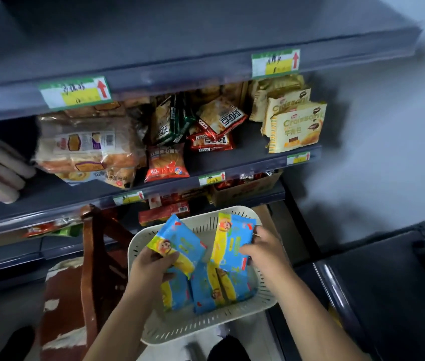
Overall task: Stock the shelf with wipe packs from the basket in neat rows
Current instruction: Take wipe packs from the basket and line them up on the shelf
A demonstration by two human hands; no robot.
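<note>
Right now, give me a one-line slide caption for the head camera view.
Both hands, left hand and right hand, each lift a wipe pack from the white basket below snack-filled shelves.

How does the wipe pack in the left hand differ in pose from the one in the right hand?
The left hand holds its wipe pack tilted, with the yellow cartoon end low by the fingers. The right hand holds its wipe pack nearly upright, with the cartoon end on top. Both are blue and yellow, lifted above the white basket.
</note>
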